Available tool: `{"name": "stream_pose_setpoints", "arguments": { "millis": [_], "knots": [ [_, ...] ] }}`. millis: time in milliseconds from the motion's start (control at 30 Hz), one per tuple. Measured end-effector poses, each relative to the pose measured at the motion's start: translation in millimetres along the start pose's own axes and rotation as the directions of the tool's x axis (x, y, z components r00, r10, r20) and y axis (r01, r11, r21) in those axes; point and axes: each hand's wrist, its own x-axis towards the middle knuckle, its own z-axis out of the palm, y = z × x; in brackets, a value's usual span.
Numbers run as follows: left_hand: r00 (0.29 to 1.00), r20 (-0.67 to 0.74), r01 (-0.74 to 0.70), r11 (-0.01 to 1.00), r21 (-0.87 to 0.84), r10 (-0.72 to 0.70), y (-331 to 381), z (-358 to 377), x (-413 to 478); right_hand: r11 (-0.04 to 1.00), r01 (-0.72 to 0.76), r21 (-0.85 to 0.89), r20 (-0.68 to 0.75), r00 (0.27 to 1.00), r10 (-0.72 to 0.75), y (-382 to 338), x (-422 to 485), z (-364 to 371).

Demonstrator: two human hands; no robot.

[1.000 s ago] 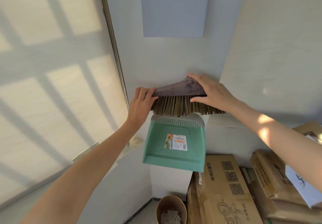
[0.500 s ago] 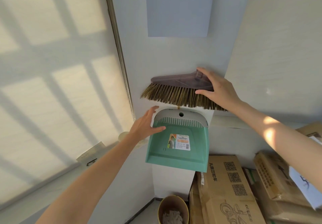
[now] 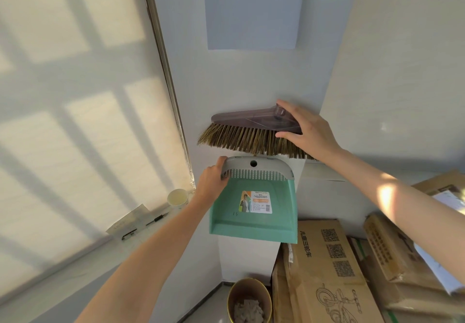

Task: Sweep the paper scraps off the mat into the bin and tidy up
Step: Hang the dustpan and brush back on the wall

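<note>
A brush head (image 3: 249, 131) with a dark translucent back and tan bristles sits against the white wall. My right hand (image 3: 305, 131) grips its right end, thumb under the back, fingers over the top. Just below hangs a green dustpan (image 3: 254, 219) with a grey comb top and a label. My left hand (image 3: 212, 183) grips the dustpan's upper left corner. On the floor below stands a round bin (image 3: 249, 300) holding paper scraps (image 3: 247, 310).
Cardboard boxes (image 3: 332, 272) are stacked to the right of the bin, up to the wall. On the sill at left stand a paper cup (image 3: 177, 197), a card and a pen (image 3: 156, 220). A paper sign (image 3: 254, 15) hangs on the wall above the brush.
My left hand left the brush's left end, dropped down and took hold of the dustpan's upper left corner. My right hand stayed on the brush.
</note>
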Motion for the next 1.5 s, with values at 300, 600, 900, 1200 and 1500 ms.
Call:
{"name": "stream_pose_setpoints", "arguments": {
  "millis": [300, 600, 900, 1200, 1500],
  "knots": [
    [1.000, 0.001, 0.011, 1.000, 0.013, -0.011, 0, 1, 4, 0.998, -0.015, 0.069, 0.060, 0.998, 0.011, -4, -5, 11],
    [1.000, -0.003, 0.029, 0.997, 0.077, -0.029, 1, -3, 5, 0.976, -0.125, 0.177, 0.129, 0.986, 0.103, -6, 13, -3],
    [0.986, 0.082, 0.136, 0.987, 0.085, -0.143, -12, 6, -5, 0.999, -0.033, -0.038, 0.213, 0.976, 0.040, -5, -2, 18],
    [0.989, 0.021, 0.150, 0.984, -0.098, -0.148, -11, 18, -5, 0.996, 0.049, -0.075, 0.106, 0.993, -0.041, -14, 7, 18],
    [0.991, 0.001, 0.129, 0.957, -0.260, -0.133, 0, 4, 11, 1.000, 0.001, -0.009, -0.090, 0.996, -0.002, -3, 15, -5]
  ]
}}
